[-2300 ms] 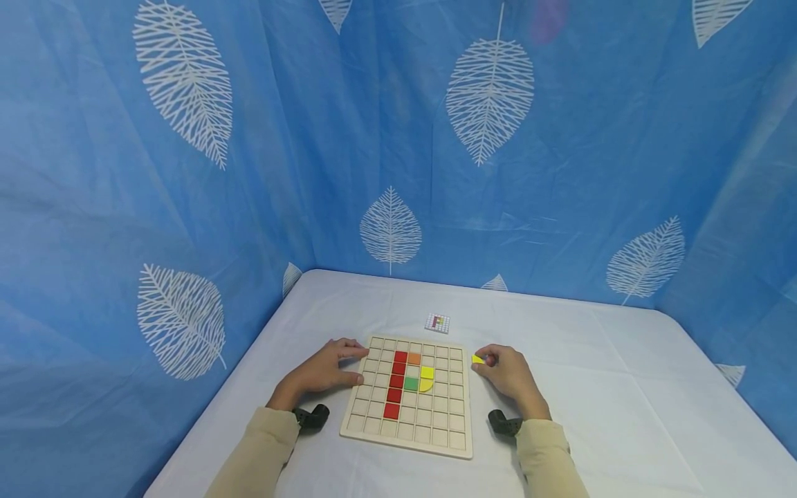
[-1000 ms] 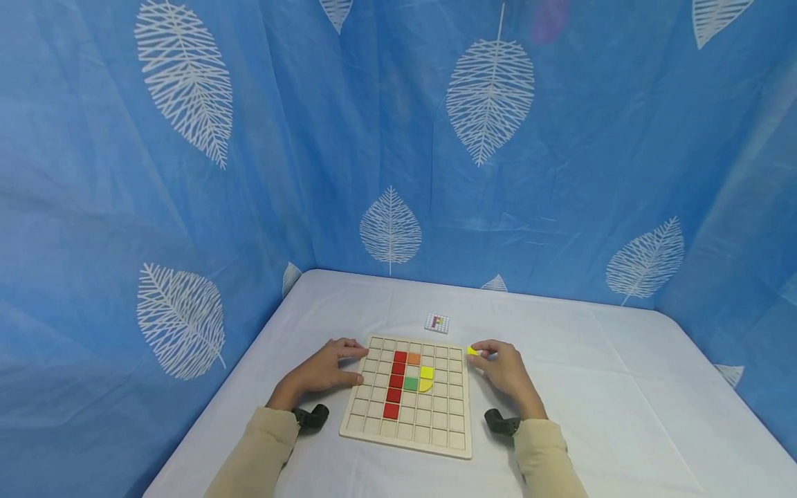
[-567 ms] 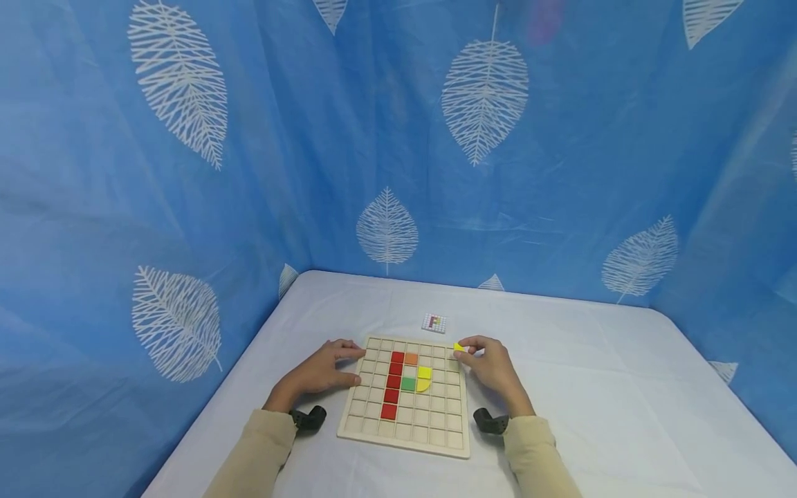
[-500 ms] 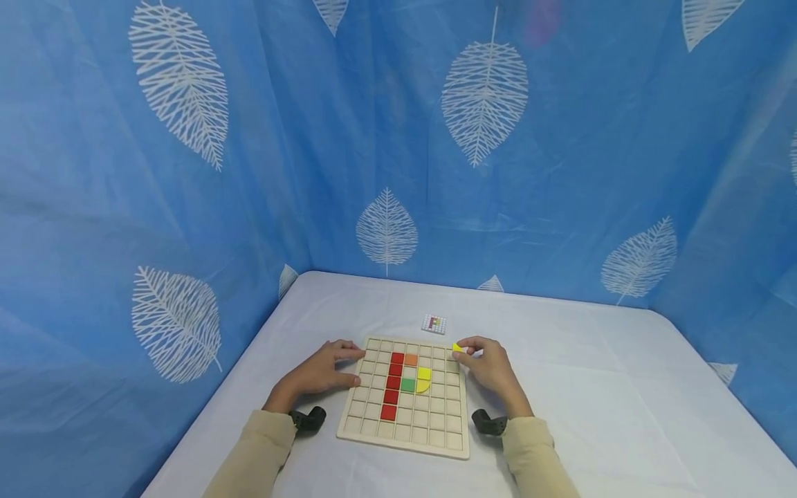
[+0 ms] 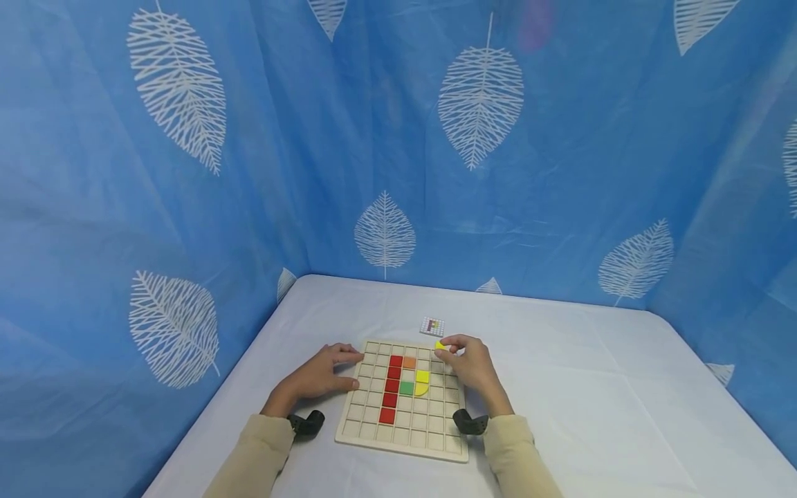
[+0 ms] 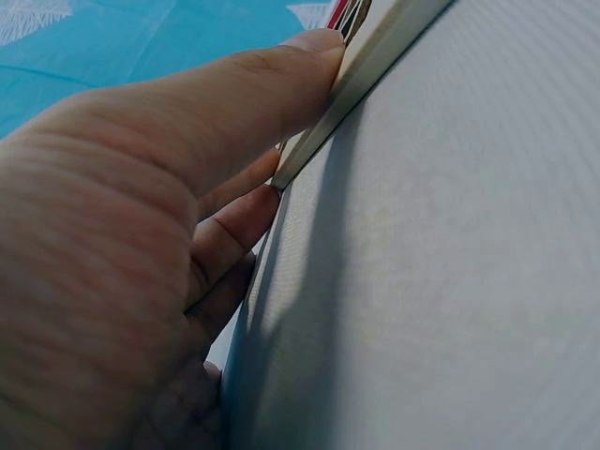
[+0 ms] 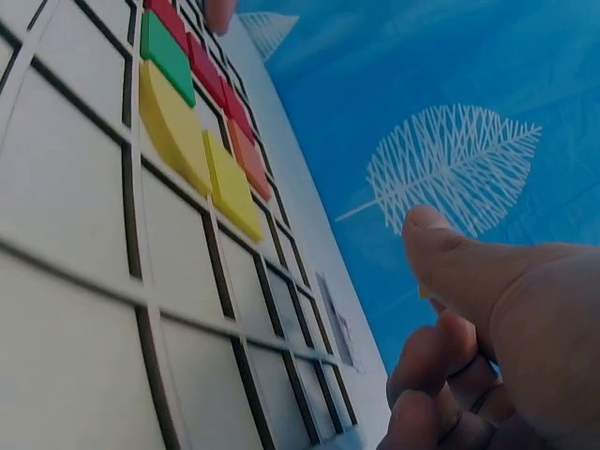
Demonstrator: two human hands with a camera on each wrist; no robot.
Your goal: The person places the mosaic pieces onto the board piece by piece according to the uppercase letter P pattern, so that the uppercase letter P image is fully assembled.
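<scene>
A pale wooden grid board [image 5: 432, 422] lies on the table. Five-tile talk aside, several red tiles [image 5: 390, 400] make a column on it, with an orange tile [image 5: 409, 362], a green tile [image 5: 407, 388], a yellow square tile [image 5: 423, 376] and a yellow quarter-round tile [image 5: 421, 389] to their right. My right hand [image 5: 470, 363] pinches a yellow tile [image 5: 440, 346] between thumb and fingers over the board's far right part. Only a yellow sliver shows past the thumb in the right wrist view. Along the board's left edge rests my left hand [image 5: 316, 375], fingers and thumb extended.
Behind the board lies a small card [image 5: 432, 326] printed with a coloured grid pattern. A white cloth covers the table [image 5: 579, 401]. Blue curtains [image 5: 324, 138] with white leaf prints stand along the back and sides.
My right hand has carried the yellow tile leftward, from beside the board's right edge to over its far right part. My left hand stays at the left edge. The head view shifts slightly.
</scene>
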